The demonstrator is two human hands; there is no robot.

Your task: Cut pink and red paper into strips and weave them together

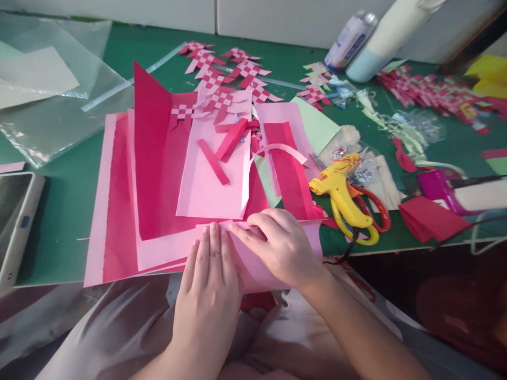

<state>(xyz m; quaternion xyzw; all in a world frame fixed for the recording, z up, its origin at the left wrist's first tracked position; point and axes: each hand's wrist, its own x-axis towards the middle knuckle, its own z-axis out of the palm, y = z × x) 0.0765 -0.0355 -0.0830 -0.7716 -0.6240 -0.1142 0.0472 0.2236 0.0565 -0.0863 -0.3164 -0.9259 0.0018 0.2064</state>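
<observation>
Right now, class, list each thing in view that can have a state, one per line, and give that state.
Left hand: flat, pressing the pink sheet.
Right hand: fingers pinching the sheet's top edge.
Pink sheet: folded over, hanging past the table edge.
Glue gun: lying on its side, cord attached.
Scissors: lying flat under the glue gun.
Dark pink sheet: creased, one half standing up.
Bottle: capped, lying tilted.

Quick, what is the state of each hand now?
Left hand: open, fingers flat on the light pink paper sheet.
Right hand: fingertips pinching its folded top edge.
</observation>
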